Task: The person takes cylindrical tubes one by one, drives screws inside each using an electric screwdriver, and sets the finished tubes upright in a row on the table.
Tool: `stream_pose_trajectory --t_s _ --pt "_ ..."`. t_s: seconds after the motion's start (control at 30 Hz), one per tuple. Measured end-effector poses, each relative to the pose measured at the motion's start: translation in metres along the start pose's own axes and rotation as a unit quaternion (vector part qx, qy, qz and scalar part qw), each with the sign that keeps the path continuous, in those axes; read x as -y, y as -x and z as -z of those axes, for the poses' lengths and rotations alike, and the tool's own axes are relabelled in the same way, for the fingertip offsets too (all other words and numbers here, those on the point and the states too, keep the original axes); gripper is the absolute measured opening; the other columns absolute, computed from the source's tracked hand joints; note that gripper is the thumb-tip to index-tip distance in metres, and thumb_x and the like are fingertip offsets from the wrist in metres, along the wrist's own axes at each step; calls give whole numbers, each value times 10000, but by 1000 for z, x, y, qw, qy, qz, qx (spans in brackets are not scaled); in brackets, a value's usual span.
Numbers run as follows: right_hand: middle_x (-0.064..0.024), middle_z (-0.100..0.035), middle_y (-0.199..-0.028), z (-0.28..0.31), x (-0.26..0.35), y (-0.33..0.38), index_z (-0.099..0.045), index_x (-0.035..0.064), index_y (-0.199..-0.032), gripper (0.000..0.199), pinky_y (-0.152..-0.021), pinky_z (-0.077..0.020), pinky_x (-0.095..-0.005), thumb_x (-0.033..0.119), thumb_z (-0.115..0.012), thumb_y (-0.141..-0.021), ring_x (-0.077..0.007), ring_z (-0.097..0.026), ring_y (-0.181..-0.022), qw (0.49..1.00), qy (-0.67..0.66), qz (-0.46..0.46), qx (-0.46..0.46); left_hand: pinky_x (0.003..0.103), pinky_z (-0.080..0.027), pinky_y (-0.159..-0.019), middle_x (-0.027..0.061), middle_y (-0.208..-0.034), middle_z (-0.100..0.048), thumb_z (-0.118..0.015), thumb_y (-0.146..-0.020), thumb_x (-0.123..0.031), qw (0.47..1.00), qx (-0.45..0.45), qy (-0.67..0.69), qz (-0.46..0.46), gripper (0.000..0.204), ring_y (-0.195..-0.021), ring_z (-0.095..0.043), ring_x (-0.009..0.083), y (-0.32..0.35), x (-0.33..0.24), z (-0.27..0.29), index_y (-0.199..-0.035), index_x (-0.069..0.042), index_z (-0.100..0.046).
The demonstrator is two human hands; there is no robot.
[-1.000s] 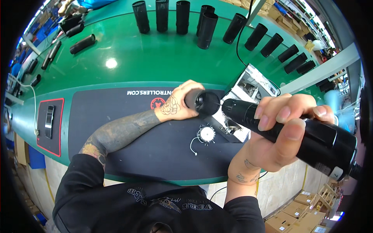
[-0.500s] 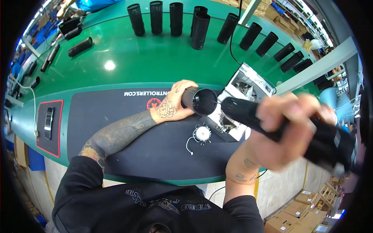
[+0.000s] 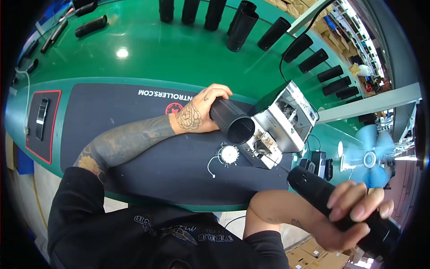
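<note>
My left hand is wrapped round a black perforated tube, tilted so its open end points down toward the right. In my right hand is a black electric screwdriver, held at lower right. Its thin bit points up and left toward the front of a silver metal box, which looks like a screw feeder. Whether the bit touches the feeder, I cannot tell. Below the tube, on the dark mat, lies a small round motor-like part with a short white cable.
Several black tubes stand along the back of the green table, and others lie at far left. A phone rests on a small mat at left. A white post and a blue fan are at right.
My right hand has carried the screwdriver down and to the right, away from the tube's open end. The tube now tips further downward in my left hand. The view has shifted slightly.
</note>
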State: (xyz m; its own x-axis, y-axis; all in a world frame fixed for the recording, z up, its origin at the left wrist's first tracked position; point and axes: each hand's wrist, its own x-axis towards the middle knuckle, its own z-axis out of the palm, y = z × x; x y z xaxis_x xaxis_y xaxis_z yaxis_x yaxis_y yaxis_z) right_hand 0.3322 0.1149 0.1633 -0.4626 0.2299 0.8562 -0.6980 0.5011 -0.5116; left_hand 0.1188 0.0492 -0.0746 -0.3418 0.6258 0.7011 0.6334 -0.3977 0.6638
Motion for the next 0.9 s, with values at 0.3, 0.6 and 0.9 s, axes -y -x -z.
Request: stream_pose_trajectory --t_s 0.3,0.6,0.9 --pt "-39 -534 -870 24 10 -3 -411 47 -1042 298 -531 -443 -242 133 -604 -832 -88 -520 -559 946 -307 -91 -59 353 -425 -925 73 -1106 -557 -769 -561 -37 999 31 -10 9 670 -1007 -554 240 0 0 14 -1164 -95 -483" --pt "50 -606 -877 3 15 1 -548 146 -1000 189 -543 -438 -236 296 -603 -898 -76 -526 -581 942 -282 92 -159 352 -459 -896 103 -1126 -556 -760 -605 -6 999 41 -21 -4 610 -996 -570 240 -3 -6 18 -1152 -55 -494" --pt "-28 -518 -940 -23 -34 -7 -394 107 -1202 332 -577 -400 -265 202 -522 -911 -92 -495 -592 997 -70 -10 29 338 -464 -874 98 -1121 -547 -777 -597 -20 999 37 1 19 623 -983 -571 237 -5 -10 7 -1154 -56 -500"
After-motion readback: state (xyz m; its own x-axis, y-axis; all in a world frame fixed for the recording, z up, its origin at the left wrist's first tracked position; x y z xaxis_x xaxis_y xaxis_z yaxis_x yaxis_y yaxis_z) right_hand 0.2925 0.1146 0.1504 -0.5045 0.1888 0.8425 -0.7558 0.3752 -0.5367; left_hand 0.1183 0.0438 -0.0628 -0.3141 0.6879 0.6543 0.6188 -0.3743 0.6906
